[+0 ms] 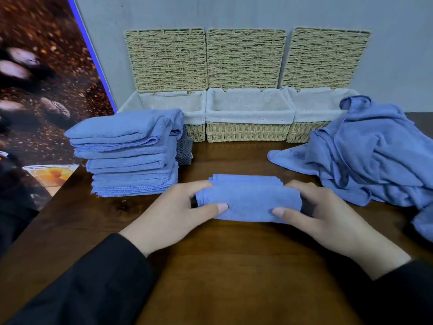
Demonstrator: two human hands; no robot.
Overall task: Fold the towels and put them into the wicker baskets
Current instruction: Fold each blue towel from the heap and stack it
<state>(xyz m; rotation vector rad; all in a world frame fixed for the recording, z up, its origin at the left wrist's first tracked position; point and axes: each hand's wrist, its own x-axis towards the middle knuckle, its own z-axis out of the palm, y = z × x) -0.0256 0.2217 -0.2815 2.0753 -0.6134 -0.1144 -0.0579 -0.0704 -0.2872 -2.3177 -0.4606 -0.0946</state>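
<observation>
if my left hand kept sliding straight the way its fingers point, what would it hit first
The folded towel it already grips. The left hand points right, across the table, so beyond that towel it would likely meet the right hand holding the other end. Depth looks about level, so nothing else intervenes.

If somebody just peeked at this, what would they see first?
Probably the two hands, left hand and right hand, gripping a folded blue towel in the middle of the wooden table. Next, the tall stack of folded towels at left, the rumpled pile at right, and three open wicker baskets behind.
</observation>
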